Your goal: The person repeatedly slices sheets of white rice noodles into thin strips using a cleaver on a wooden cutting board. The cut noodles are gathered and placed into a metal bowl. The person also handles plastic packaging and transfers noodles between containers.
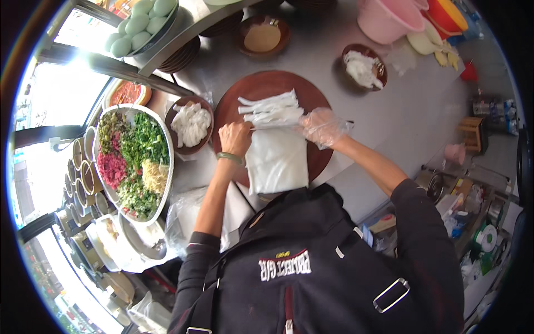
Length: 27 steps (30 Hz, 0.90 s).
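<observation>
A stack of white, sheet-like rice noodle lies on a round reddish-brown board. Across its far edge runs a long, thin blade, seen nearly edge-on, that looks like a knife. My left hand, bare with a green bangle at the wrist, is closed at the blade's left end. In a clear plastic glove, my right hand grips the knife's right part; a dark tip sticks out past it. Cut white strips lie just beyond the blade. The fingertips of both hands are partly hidden.
Bowls of white strips stand left and far right of the board; a brown bowl is behind. Further left are a tray of chopped vegetables, a red sauce bowl and pale eggs. Pink buckets stand at back right.
</observation>
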Tool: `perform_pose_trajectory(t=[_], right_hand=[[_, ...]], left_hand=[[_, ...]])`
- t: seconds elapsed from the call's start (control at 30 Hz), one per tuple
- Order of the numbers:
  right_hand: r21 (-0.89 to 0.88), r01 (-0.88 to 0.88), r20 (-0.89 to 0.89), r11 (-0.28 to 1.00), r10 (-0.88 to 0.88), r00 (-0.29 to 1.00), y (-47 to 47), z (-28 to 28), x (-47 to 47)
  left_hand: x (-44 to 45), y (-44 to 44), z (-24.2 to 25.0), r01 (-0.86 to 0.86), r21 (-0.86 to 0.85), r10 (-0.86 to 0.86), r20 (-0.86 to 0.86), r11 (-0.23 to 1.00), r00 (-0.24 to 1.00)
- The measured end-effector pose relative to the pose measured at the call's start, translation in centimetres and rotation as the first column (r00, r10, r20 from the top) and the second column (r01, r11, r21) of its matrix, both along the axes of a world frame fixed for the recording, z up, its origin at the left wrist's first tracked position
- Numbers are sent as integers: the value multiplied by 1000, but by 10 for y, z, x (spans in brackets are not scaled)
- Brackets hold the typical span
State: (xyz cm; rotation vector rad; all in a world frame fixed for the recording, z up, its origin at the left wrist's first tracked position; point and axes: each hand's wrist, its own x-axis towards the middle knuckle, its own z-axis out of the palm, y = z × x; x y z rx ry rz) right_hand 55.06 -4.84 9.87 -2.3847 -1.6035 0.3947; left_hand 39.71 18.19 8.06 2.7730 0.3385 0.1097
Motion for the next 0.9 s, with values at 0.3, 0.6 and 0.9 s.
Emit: perform_pose_trajectory(t=[0.3, 0.6, 0.9], right_hand=[[-29, 106, 61, 994, -104, 993, 6, -1, -10], [-67, 84, 83, 994, -79, 993, 3, -6, -10], [-118, 46, 22, 992, -43, 999, 1, -6, -18]], left_hand=[[-4, 2, -2, 6, 95, -13, 70, 995, 997], [-8, -2, -2, 13, 79, -18, 59, 997, 998], [-25, -5, -1, 0, 45, 0, -5, 999, 1000]])
